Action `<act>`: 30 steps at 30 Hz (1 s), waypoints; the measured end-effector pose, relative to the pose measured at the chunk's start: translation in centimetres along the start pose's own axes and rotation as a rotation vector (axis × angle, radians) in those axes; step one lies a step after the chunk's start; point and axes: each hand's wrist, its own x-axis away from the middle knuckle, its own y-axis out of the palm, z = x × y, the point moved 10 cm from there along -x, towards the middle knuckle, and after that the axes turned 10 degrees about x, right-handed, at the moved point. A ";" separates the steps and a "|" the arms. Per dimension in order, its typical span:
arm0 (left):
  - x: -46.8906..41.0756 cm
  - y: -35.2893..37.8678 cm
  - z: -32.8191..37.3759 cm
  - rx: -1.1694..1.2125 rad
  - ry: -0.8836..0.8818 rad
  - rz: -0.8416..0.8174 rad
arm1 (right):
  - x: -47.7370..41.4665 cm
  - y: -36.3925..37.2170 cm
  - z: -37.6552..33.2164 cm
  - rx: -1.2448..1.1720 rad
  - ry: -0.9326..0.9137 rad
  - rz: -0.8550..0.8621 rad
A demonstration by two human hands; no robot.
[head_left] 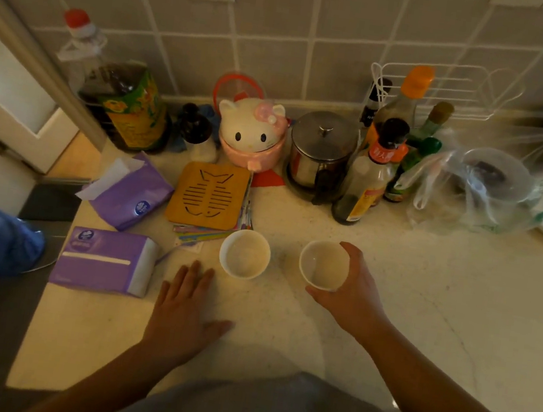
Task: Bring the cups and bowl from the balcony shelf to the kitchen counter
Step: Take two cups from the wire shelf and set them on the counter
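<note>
R hand (352,292) grips small white ceramic cup (323,264) on pale speckled counter (422,312), seemingly touching down; L hand (188,305) flat, open, beside second white cup (245,254).

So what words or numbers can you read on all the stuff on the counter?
None can be read for sure.
Big dark oil bottle with green and yellow label: print blurred.
Dark sauce bottle with orange neck tag: the tag shows Chinese characters, too blurred to read.
Purple tissue pack lying flat: round logo and small print, too small.
Opened purple tissue pack: blue round logo only, unreadable.
</note>
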 end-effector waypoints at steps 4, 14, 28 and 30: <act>0.0 0.0 0.0 -0.023 -0.016 -0.011 | -0.8 0.2 0.0 -0.023 0.011 0.006; 0.1 0.3 0.0 -0.070 -0.015 -0.025 | -1.2 0.4 -0.5 -0.050 0.006 0.035; 0.0 0.6 -0.2 -0.093 0.061 0.004 | 0.4 0.8 0.4 -0.024 0.123 -0.008; 0.0 0.5 -0.1 -0.065 0.058 -0.007 | 2.1 0.6 0.7 -0.044 0.134 -0.002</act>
